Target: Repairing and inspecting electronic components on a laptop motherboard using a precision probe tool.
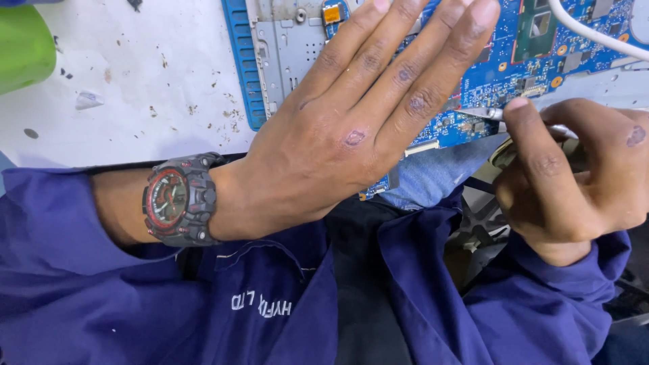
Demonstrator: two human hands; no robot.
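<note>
Head view: left hand (351, 128) lies flat, fingers spread, on a blue circuit board (514, 61); right hand (574, 176) pinches a thin metal tool (481, 112). A slip could scratch components.

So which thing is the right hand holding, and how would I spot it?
Start at the big blue circuit board lying on the white table, half covered by the flat left hand. At the board's lower right edge, the right hand pinches a thin metal tool. It is the only slim silvery rod, unlike the white cable above.
</note>
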